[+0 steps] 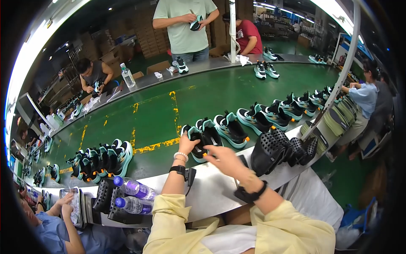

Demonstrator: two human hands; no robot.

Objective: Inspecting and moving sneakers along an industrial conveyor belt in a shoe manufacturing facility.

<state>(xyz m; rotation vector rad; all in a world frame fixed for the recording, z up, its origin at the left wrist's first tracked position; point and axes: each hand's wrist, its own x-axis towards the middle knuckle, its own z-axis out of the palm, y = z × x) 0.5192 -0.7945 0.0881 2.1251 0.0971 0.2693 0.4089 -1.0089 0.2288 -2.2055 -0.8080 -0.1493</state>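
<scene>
Left grip (186,145) pinches a black-and-teal shoe (195,134), some fingers hidden; right grip (226,161) is spread, contact unclear.

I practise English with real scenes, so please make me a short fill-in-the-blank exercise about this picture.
1. The hand on the shoe, with the beaded bracelet, is the ____ one.
2. The wide work surface with yellow marks is ____.
3. The person's own sleeves are pale ____.

Missing words: left; green; yellow
</scene>
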